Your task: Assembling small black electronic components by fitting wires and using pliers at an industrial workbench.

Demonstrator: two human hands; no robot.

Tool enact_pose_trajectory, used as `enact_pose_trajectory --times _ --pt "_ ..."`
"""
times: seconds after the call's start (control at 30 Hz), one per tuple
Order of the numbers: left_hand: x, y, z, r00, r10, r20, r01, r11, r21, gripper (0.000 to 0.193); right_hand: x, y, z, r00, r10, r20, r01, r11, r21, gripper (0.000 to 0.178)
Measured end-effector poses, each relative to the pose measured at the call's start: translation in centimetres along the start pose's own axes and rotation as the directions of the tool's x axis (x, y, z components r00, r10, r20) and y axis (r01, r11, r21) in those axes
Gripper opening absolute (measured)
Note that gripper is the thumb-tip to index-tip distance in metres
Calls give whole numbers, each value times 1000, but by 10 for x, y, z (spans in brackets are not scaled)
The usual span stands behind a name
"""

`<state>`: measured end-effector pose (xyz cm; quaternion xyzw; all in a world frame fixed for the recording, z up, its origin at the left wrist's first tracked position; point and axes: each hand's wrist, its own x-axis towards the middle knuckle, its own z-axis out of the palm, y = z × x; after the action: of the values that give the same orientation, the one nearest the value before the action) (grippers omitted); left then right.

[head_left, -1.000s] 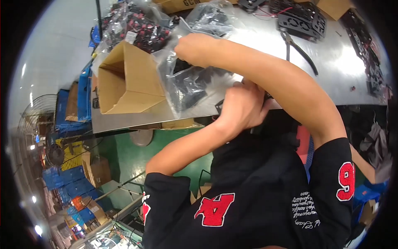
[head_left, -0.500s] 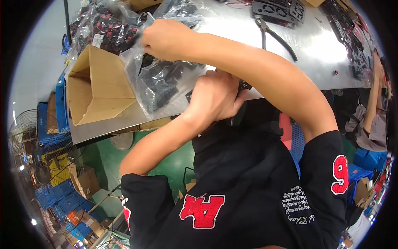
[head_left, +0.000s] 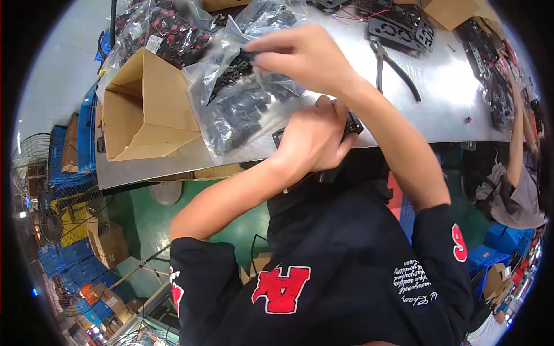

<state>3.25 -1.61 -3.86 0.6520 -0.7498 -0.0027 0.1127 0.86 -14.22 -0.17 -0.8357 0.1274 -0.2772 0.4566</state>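
Note:
My left hand (head_left: 314, 137) is closed around a dark, perforated part (head_left: 354, 124) at the table's front edge. Ends of this part stick out on both sides of the fingers, while its middle is hidden under them. Farther off, my right hand (head_left: 306, 57) is over the mouth of a clear plastic bag (head_left: 222, 130). Its thumb and fingers close on a small black piece (head_left: 248, 55), slightly blurred. Inside the bag lie several black parts (head_left: 231, 75), seen partly through the crinkled plastic.
An open cardboard box (head_left: 170, 118) stands left of the bag. Behind it lies a bag of red and black parts (head_left: 173, 34). Black-handled pliers (head_left: 395, 69) and dark slotted plates (head_left: 398, 34) lie to the right. Another person's arm (head_left: 516, 109) is at the far right.
My right hand has lifted off the bag's mouth and moved right, its fingers now showing with a small black piece. My left hand keeps its hold at the table edge. The view has shifted slightly.

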Motion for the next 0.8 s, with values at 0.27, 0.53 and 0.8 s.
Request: enact_pose_trajectory --times 0.27,0.53,0.8 --pt "4 -7 -13 977 -28 212 50 994 -101 46 -106 -17 -37 945 296 -142 -232 908 349 27" --pt "3 -7 -9 999 24 45 -19 995 -94 46 -165 -10 -57 869 471 -152 -383 835 395 23" --pt "8 -14 -9 992 116 48 -112 991 -74 45 -159 2 -55 914 404 -30 -380 881 281 18"
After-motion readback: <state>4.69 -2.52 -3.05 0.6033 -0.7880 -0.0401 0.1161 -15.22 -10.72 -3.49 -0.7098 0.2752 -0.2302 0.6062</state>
